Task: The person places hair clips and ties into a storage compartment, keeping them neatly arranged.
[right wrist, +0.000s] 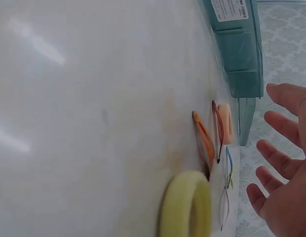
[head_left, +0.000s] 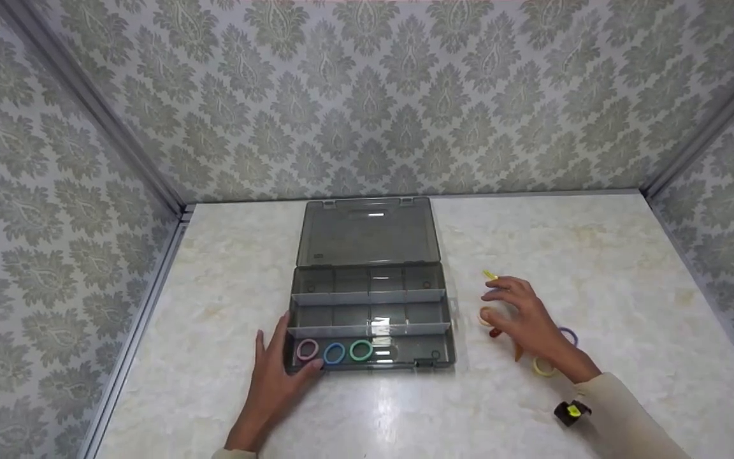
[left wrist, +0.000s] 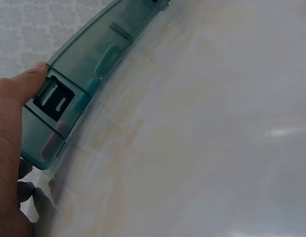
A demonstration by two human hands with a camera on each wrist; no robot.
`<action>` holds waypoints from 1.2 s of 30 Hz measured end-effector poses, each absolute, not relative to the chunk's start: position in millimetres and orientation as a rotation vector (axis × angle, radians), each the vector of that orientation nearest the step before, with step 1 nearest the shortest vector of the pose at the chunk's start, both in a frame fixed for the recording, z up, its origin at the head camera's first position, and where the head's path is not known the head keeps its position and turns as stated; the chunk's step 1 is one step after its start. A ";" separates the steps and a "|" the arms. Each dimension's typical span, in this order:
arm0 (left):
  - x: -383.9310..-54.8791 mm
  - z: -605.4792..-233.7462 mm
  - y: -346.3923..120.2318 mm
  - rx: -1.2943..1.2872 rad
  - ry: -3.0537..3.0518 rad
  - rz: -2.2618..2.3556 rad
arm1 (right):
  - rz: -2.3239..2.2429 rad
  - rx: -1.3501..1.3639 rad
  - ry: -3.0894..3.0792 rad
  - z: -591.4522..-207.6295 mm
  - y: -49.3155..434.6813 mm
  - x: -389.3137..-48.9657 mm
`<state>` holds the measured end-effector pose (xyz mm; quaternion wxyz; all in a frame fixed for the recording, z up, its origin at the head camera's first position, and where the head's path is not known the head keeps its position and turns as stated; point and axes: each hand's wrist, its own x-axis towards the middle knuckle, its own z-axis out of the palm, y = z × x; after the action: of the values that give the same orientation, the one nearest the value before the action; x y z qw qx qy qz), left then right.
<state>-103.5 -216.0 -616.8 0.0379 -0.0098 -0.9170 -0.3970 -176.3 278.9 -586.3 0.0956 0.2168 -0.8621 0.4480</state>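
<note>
My left hand [head_left: 274, 373] holds the front left corner of a grey see-through compartment box [head_left: 434, 347]. Its thumb lies on the front rim beside the latch [left wrist: 54, 98], with the other fingers along the left side. A pink ring [head_left: 298, 350], a blue ring [head_left: 326, 354] and a green ring [head_left: 352, 350] sit in the front row. Right of the box, my right hand [head_left: 526, 319] is over scattered small pieces, fingers spread and holding nothing. Near it lie an orange clip [right wrist: 204, 138], a red clip [right wrist: 219, 126], a peach ring [right wrist: 227, 123] and a yellow ring [right wrist: 175, 210].
The box's lid [head_left: 367, 236] is folded back towards the patterned wall [head_left: 367, 115]. A yellow clip [head_left: 489, 275] lies beyond the right fingertips, and a purple ring [head_left: 572, 335] by the right wrist. A small black object with yellow [head_left: 569, 414] shows beside the right sleeve.
</note>
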 end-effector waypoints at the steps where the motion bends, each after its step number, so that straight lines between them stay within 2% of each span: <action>1: -103.6 -616.9 -216.2 -0.026 -2.814 -1.221 | 1.336 0.620 -2.568 -587.7 280.0 -175.1; 8: -104.4 -617.1 -216.9 -0.021 -2.807 -1.240 | 1.284 0.532 -2.646 -593.5 283.9 -171.0; 17: -104.9 -617.5 -217.6 -0.027 -2.799 -1.242 | 1.180 0.659 -2.516 -602.3 286.0 -173.9; 36: -105.0 -619.0 -217.6 -0.050 -2.789 -1.222 | 1.137 0.598 -2.550 -613.8 288.4 -171.1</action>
<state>-105.0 -217.6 -619.0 0.0481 -0.0163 -0.9147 -0.4008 -171.1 288.4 -613.8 0.1425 0.2073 -0.8840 0.3941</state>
